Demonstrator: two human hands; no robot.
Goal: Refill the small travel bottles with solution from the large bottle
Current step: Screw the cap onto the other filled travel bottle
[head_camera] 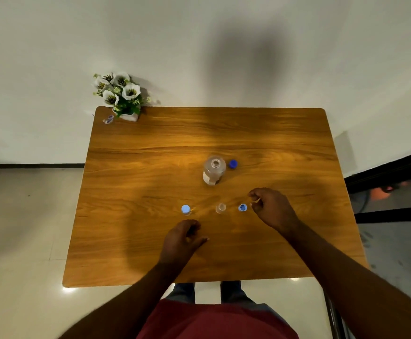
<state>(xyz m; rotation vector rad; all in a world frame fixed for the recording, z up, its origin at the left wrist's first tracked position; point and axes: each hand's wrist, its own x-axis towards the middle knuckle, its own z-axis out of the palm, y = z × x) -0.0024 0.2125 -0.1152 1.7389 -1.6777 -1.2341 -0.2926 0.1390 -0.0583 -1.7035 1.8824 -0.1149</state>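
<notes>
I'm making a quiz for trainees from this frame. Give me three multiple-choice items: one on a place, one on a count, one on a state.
1. Where is the dark blue cap?
A. On the large bottle
B. On the table, right of that bottle
C. In a hand

2. How many blue caps show?
A. Three
B. One
C. Five

3. The small bottle in the middle is:
A. Capped
B. Lying down
C. Open, upright

Answers: B, the cap lies beside the bottle; A, one dark and two light; C, its mouth is bare.
</notes>
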